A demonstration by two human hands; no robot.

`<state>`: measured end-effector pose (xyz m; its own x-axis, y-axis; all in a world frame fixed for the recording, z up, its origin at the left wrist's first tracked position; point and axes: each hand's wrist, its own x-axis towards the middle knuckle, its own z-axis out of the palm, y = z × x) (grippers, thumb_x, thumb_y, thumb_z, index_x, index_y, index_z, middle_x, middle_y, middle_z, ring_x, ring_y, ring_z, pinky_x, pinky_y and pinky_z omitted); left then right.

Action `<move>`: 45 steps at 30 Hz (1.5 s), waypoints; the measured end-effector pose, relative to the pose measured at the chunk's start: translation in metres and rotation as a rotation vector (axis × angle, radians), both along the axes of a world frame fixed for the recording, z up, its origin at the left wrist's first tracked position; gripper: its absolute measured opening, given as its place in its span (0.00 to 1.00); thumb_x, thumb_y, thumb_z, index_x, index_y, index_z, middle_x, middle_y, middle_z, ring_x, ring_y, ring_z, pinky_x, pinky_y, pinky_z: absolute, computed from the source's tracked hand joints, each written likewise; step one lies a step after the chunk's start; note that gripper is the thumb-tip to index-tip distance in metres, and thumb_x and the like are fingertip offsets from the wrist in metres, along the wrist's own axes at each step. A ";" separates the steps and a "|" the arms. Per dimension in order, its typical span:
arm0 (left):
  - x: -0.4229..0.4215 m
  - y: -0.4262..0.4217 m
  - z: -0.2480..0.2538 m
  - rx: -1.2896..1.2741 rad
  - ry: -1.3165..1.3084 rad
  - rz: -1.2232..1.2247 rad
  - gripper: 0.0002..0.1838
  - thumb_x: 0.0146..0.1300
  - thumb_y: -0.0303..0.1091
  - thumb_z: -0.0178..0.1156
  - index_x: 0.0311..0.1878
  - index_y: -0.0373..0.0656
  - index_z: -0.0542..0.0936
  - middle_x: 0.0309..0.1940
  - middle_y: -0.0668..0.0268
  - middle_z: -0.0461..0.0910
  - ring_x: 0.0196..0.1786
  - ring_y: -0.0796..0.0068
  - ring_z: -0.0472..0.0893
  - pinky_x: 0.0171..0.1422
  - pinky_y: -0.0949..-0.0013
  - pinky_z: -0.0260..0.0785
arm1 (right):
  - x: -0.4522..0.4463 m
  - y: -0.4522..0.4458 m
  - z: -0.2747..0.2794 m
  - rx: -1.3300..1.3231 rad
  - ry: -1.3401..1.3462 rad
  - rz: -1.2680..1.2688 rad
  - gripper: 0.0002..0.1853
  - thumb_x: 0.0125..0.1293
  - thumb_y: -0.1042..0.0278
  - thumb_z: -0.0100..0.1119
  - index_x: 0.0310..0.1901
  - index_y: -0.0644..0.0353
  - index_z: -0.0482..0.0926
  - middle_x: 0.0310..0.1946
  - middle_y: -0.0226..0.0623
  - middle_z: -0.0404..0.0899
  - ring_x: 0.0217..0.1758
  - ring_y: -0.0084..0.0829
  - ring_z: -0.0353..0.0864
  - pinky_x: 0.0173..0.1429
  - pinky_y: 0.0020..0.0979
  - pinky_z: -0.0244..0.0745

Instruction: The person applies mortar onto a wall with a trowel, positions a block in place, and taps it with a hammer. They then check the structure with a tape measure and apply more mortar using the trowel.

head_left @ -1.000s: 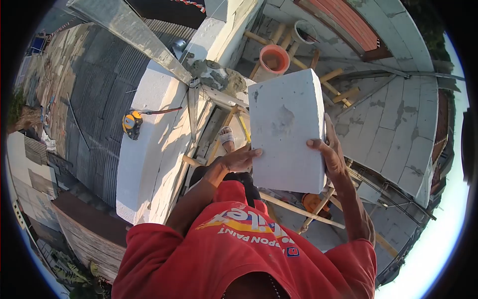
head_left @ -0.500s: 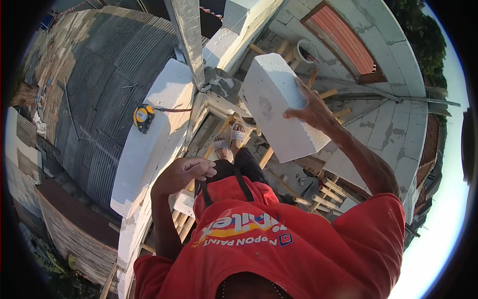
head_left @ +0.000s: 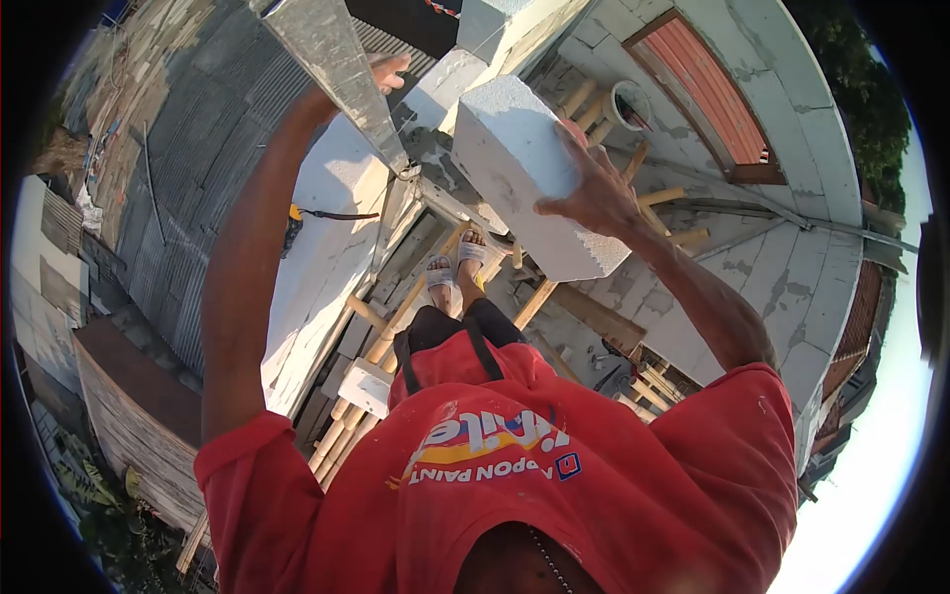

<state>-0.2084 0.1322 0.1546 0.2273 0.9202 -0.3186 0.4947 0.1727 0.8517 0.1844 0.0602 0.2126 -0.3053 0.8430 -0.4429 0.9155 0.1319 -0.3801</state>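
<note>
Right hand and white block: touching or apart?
Touching: the head view shows the right hand spread over the white block, thumb lying against it.

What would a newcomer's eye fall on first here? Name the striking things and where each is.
The large white block draws the eye first, just above the middle, with the right hand gripping it. The bright red shirt fills the lower middle of the picture. Toward the upper left, the left hand shows partly behind a slanting metal bar; whether it touches the bar is unclear.
</note>
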 end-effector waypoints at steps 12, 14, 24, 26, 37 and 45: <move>0.042 0.026 0.013 0.005 0.068 -0.159 0.25 0.63 0.53 0.63 0.46 0.37 0.84 0.32 0.66 0.81 0.41 0.72 0.79 0.55 0.64 0.67 | -0.019 0.019 -0.009 0.037 0.017 0.051 0.63 0.44 0.44 0.78 0.82 0.40 0.52 0.65 0.53 0.68 0.67 0.55 0.75 0.67 0.54 0.74; 0.039 0.029 0.021 0.026 0.142 -0.141 0.25 0.63 0.53 0.63 0.47 0.37 0.84 0.33 0.66 0.81 0.41 0.72 0.80 0.55 0.64 0.68 | -0.024 0.017 -0.015 0.075 0.016 0.072 0.63 0.44 0.43 0.78 0.82 0.39 0.52 0.63 0.53 0.68 0.66 0.56 0.75 0.65 0.56 0.74; 0.045 0.014 0.043 0.208 0.156 -0.077 0.33 0.64 0.52 0.66 0.66 0.39 0.74 0.43 0.56 0.86 0.52 0.64 0.83 0.62 0.59 0.69 | -0.069 0.029 -0.054 0.254 0.163 0.145 0.61 0.46 0.41 0.77 0.82 0.39 0.53 0.59 0.58 0.70 0.66 0.59 0.74 0.64 0.60 0.72; 0.043 0.008 0.040 0.222 0.154 -0.095 0.33 0.65 0.52 0.66 0.66 0.41 0.74 0.46 0.54 0.86 0.53 0.62 0.83 0.62 0.59 0.69 | -0.080 0.028 -0.059 0.269 0.178 0.158 0.61 0.46 0.40 0.77 0.82 0.40 0.54 0.59 0.60 0.69 0.66 0.60 0.73 0.65 0.61 0.72; 0.044 0.008 0.029 0.206 0.209 -0.084 0.35 0.66 0.53 0.65 0.70 0.43 0.73 0.57 0.42 0.82 0.58 0.54 0.83 0.62 0.58 0.73 | -0.117 0.026 -0.078 0.358 0.180 0.243 0.61 0.45 0.41 0.79 0.81 0.41 0.55 0.58 0.60 0.69 0.66 0.62 0.72 0.66 0.59 0.72; 0.044 0.001 0.022 0.224 0.185 -0.091 0.33 0.67 0.53 0.63 0.69 0.42 0.74 0.60 0.42 0.80 0.60 0.54 0.82 0.64 0.58 0.73 | -0.120 0.017 -0.089 0.371 0.185 0.236 0.60 0.44 0.42 0.78 0.80 0.44 0.57 0.59 0.57 0.68 0.66 0.57 0.71 0.67 0.58 0.70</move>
